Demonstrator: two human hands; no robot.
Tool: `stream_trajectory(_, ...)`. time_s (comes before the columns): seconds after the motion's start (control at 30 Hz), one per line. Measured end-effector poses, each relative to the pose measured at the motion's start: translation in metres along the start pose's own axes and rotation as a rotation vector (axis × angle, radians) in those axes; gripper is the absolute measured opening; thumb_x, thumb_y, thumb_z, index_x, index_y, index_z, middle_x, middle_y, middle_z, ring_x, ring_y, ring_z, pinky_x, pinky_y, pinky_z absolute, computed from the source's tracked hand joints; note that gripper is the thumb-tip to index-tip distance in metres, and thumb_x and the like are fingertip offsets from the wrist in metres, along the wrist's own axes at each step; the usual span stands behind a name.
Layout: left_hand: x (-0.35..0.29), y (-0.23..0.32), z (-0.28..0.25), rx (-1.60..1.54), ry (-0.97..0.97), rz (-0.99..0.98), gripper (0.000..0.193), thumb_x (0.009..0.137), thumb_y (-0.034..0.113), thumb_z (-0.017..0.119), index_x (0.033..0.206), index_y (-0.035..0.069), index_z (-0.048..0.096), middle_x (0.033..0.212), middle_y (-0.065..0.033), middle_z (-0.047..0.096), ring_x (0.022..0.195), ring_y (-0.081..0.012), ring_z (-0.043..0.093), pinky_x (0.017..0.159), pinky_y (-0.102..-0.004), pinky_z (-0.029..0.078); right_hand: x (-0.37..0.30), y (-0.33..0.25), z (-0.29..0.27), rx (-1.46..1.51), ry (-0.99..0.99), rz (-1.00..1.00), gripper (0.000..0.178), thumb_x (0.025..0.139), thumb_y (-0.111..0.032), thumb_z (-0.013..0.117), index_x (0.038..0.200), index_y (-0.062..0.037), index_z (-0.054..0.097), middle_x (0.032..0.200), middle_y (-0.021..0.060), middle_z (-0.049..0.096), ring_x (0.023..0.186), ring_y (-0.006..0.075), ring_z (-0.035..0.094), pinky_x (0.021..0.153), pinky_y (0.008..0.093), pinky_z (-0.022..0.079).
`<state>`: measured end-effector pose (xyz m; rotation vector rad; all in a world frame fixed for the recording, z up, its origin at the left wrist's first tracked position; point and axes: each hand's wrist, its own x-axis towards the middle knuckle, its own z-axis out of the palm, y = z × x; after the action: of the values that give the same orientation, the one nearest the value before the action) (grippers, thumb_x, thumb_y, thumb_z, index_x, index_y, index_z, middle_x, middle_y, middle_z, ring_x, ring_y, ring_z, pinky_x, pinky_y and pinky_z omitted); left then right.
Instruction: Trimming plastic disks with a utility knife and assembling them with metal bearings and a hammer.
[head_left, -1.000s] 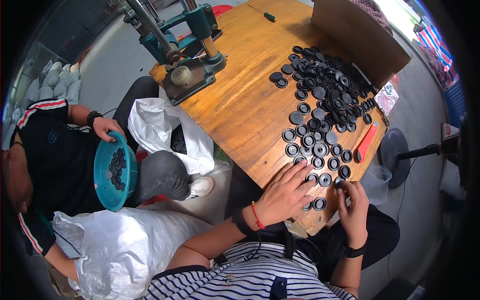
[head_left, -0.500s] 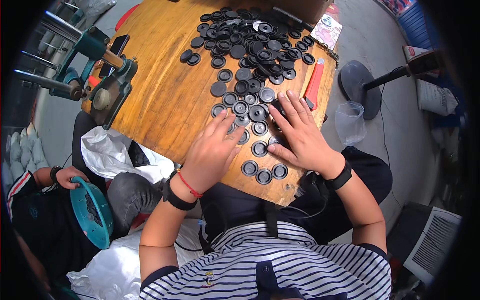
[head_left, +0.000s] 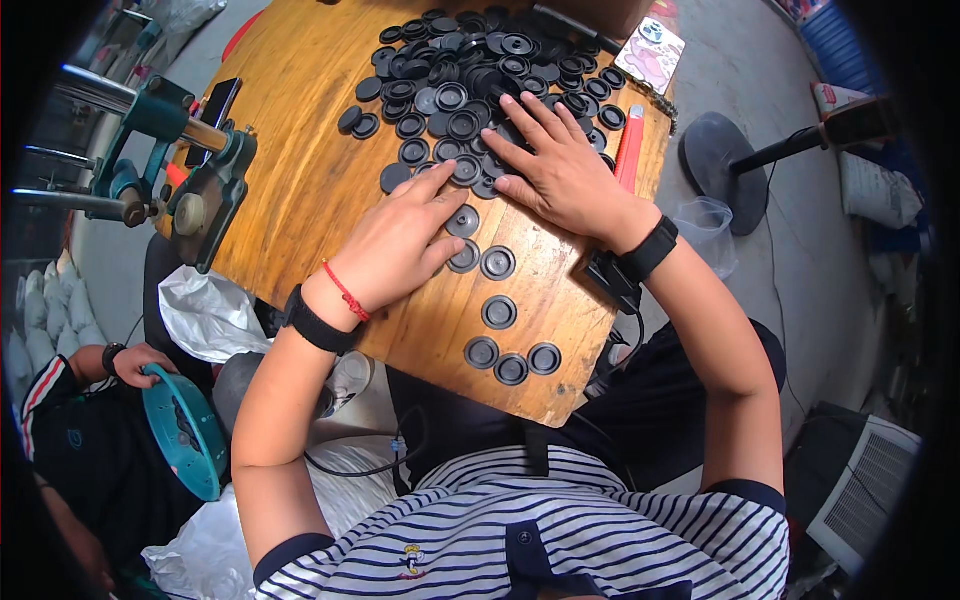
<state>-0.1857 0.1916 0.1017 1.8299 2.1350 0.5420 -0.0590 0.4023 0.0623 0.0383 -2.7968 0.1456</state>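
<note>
Many round black plastic caps (head_left: 463,125), most with raised rims, lie heaped toward the far side of the wooden table (head_left: 310,190). My right hand (head_left: 565,175) rests open over the near right part of the heap, fingers spread across the caps and hiding some. Left of it, my left hand (head_left: 385,245) is open too, its fingertips at the caps along the heap's near edge. Between my hands and the near corner lie several loose caps, among them a single cap (head_left: 499,312) and a row of three with a middle cap (head_left: 511,369).
A red utility knife (head_left: 629,150) lies at the right table edge. At the left stands a green metal press (head_left: 215,190), a phone (head_left: 213,115) behind it. A co-worker at lower left holds a teal basket (head_left: 205,440). A round black stand base (head_left: 715,155) is on the floor.
Both my hands have moved away from me over the table, and caps near them have shifted toward the heap. Several caps are left near the front corner.
</note>
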Motion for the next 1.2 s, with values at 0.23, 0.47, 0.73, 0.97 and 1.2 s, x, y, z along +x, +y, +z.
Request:
stream_trajectory(0.23, -0.035, 0.021, 0.015, 0.060, 0.017, 0.027, 0.038, 0.089, 0.017, 0.061, 0.122, -0.002, 0.057, 0.137, -0.0212, 0.048, 0.130, -0.0377, 0.043, 0.109, -0.0444, 0.034, -0.037, -0.036, -0.044, 0.153, -0.008, 0.118, 0.046, 0.087, -0.022, 0.062, 0.126, 0.0005, 0.053, 0.136, 0.0216, 0.046, 0.132, 0.0384, 0.039, 0.110, 0.0522, 0.030)
stream_trajectory(0.47, -0.070, 0.045, 0.017, -0.132, 0.027, 0.025, 0.035, 0.087, 0.010, 0.064, 0.120, 0.001, 0.060, 0.137, -0.0205, 0.049, 0.130, -0.0385, 0.044, 0.107, -0.0433, 0.036, -0.076, -0.038, -0.053, -0.035, 0.038, 0.437, 0.047, 0.082, -0.007, 0.060, 0.127, 0.0019, 0.051, 0.132, 0.0207, 0.049, 0.131, 0.0392, 0.039, 0.110, 0.0539, 0.029)
stream_trajectory(0.73, -0.055, 0.026, -0.001, -0.208, 0.133, -0.015, 0.034, 0.089, 0.009, 0.060, 0.121, -0.001, 0.059, 0.135, -0.0212, 0.051, 0.126, -0.0386, 0.048, 0.104, -0.0420, 0.039, -0.056, -0.029, -0.030, -0.124, 0.068, 0.389, 0.041, 0.084, -0.010, 0.057, 0.125, -0.0022, 0.054, 0.130, 0.0177, 0.053, 0.129, 0.0373, 0.042, 0.109, 0.0567, 0.029)
stream_trajectory(0.97, -0.022, -0.027, 0.005, 0.143, 0.289, -0.098, 0.025, 0.089, 0.012, 0.059, 0.111, 0.000, 0.063, 0.126, -0.0187, 0.056, 0.120, -0.0359, 0.049, 0.099, -0.0410, 0.042, -0.060, -0.028, -0.036, -0.249, 0.016, 0.367, 0.037, 0.081, -0.007, 0.056, 0.117, -0.0071, 0.060, 0.117, 0.0119, 0.058, 0.114, 0.0295, 0.052, 0.106, 0.0576, 0.032)
stream_trajectory(1.2, -0.037, -0.034, 0.003, 0.113, 0.292, -0.281, 0.016, 0.081, 0.011, 0.069, 0.085, 0.000, 0.058, 0.100, -0.0145, 0.058, 0.093, -0.0351, 0.056, 0.081, -0.0413, 0.045, -0.077, -0.054, -0.047, -0.193, -0.025, 0.346, 0.028, 0.077, -0.002, 0.058, 0.104, 0.0008, 0.063, 0.107, 0.0133, 0.059, 0.104, 0.0298, 0.055, 0.102, 0.0441, 0.040)
